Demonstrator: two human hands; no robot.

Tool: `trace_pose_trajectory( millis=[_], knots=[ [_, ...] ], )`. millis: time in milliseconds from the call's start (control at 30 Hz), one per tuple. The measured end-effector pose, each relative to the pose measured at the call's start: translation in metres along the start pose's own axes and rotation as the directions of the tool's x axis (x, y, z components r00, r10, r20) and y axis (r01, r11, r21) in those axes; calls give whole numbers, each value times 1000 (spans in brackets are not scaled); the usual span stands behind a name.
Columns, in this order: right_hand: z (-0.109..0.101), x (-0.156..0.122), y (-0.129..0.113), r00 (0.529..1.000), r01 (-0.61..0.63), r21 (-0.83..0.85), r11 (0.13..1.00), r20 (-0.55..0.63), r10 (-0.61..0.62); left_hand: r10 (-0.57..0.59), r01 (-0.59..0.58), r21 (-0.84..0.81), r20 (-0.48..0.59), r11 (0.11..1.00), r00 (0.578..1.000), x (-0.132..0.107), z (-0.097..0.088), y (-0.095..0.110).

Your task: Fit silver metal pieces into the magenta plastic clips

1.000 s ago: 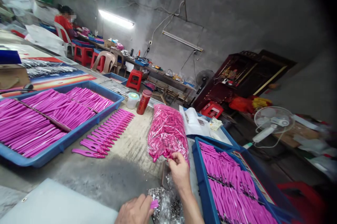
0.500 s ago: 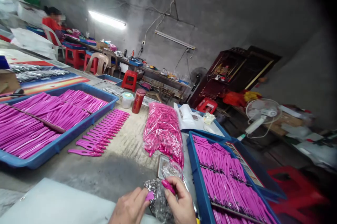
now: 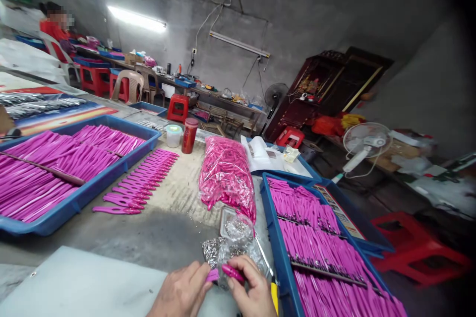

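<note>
At the bottom edge my left hand (image 3: 182, 293) pinches a small pink plastic piece (image 3: 212, 275). Close beside it, my right hand (image 3: 251, 291) pinches another pink piece (image 3: 233, 272), and the two pieces nearly touch. Both hands hover over a crumpled clear bag of small metal parts (image 3: 219, 253). Just beyond lies a clear plastic bag full of pink pieces (image 3: 226, 175). A row of several pink handles (image 3: 139, 183) lies on the table to the left.
A blue tray of pink handles (image 3: 55, 170) sits at the left, another blue tray (image 3: 316, 247) at the right. A red cup (image 3: 189, 135) and a white tub (image 3: 173, 135) stand behind. A white sheet (image 3: 85, 285) lies near me. A person in red (image 3: 55, 29) sits far back.
My right hand drew back from the big pink bag with a pink piece and came down beside my left hand. The view has shifted slightly left and down.
</note>
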State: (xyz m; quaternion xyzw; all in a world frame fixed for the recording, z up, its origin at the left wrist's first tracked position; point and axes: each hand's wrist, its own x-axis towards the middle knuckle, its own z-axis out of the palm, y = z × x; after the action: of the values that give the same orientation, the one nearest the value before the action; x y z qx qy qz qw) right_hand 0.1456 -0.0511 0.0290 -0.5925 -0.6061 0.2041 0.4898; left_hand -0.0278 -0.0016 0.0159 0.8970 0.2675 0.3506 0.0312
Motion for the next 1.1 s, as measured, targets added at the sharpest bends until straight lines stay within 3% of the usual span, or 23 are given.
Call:
trace_pose_trajectory(
  millis=[500,933,1100],
  knots=[
    [1,-6,-3,998,-36,2,999,57,36,-27,28,-12,87,1000,996,-8,0,4],
    [0,-8,-3,995,-32,-4,999,98,32,-21,20,10,73,1000,997,-5,-5,6],
    [-4,-9,-3,985,-31,6,999,171,30,-28,30,-14,102,999,994,-7,-7,7]
  ],
)
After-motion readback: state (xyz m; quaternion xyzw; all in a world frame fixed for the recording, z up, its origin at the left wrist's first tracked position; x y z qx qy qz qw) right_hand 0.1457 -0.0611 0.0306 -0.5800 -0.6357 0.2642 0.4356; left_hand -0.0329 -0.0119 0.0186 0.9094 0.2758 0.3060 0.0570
